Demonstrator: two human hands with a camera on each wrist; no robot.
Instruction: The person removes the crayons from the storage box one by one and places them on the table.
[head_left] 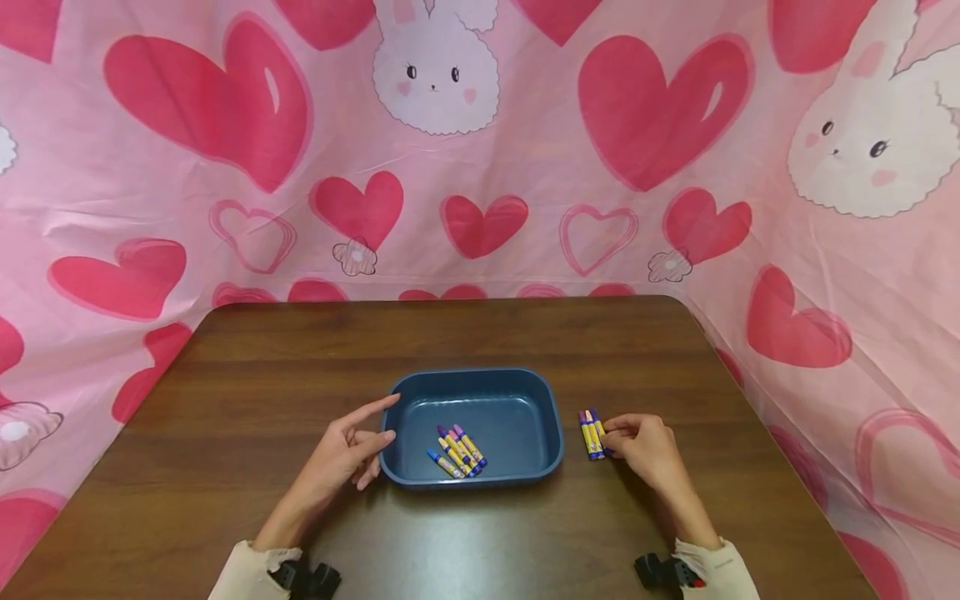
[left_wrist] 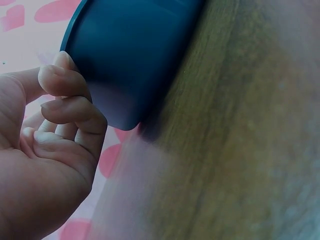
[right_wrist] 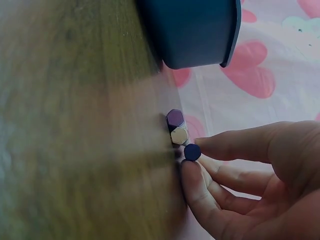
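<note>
A dark blue rectangular tray [head_left: 480, 482] stands on the table, holding several yellow-wrapped crayons [head_left: 457, 450] with blue, purple, pink and peach tips. My left hand [head_left: 337, 454] is at the tray's left end, index finger extended and thumb spread below it, their tips at the rim. To the right of the tray, my right hand [head_left: 647, 448] pinches a blue crayon [right_wrist: 192, 152] between thumb and index finger. Right beside it lie a purple crayon [right_wrist: 175, 118] and a peach crayon [right_wrist: 179, 135], side by side on the table.
The brown wooden table [head_left: 300, 358] has rounded far corners. Behind it and along its sides hangs a pink cloth [head_left: 540, 158] printed with hearts and rabbits. A small dark camera [head_left: 303, 577] sits on the left wrist, another camera [head_left: 666, 572] on the right.
</note>
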